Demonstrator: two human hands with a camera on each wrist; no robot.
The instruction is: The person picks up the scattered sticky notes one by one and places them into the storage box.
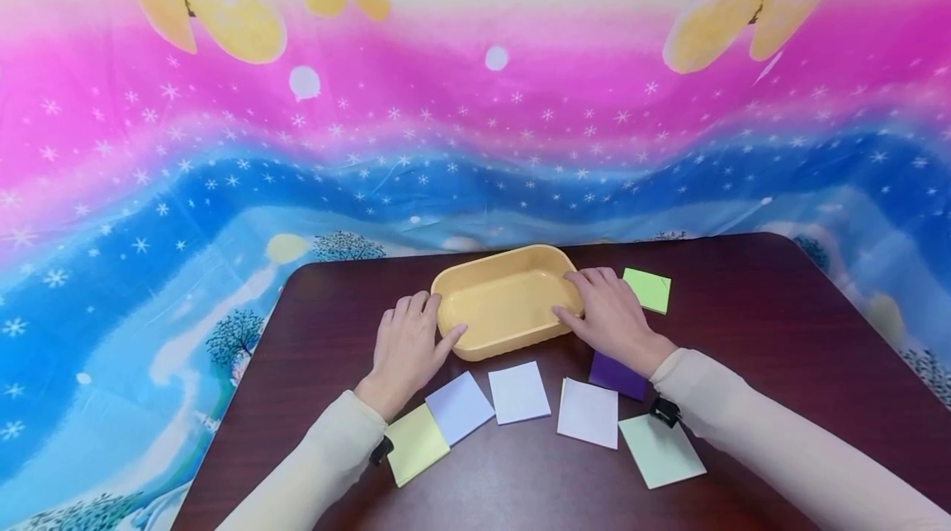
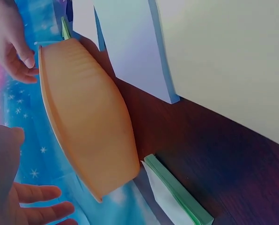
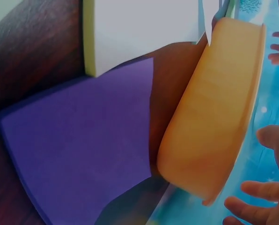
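Observation:
A yellow plastic basin (image 1: 513, 304) stands upright near the table's far edge, with nothing inside. At its left end is my left hand (image 1: 409, 341), fingers spread, thumb over the front left corner in the head view. My right hand (image 1: 609, 312) is at the opposite end, its thumb and fingers overlapping the rim from above. Both wrist views show a gap between the spread fingers and the basin (image 2: 83, 112), so neither hand grips it. Sticky-note pads lie around: white (image 1: 518, 393), lavender (image 1: 460, 407), yellow (image 1: 418, 444), purple (image 1: 618, 376) partly under my right wrist.
Another white pad (image 1: 588, 413) and a pale green pad (image 1: 661, 450) lie front right; a bright green pad (image 1: 648, 290) is beyond my right hand. A green-edged pad (image 2: 179, 197) shows near the basin's left end. A printed cloth (image 1: 475, 143) hangs behind the dark table (image 1: 505, 481).

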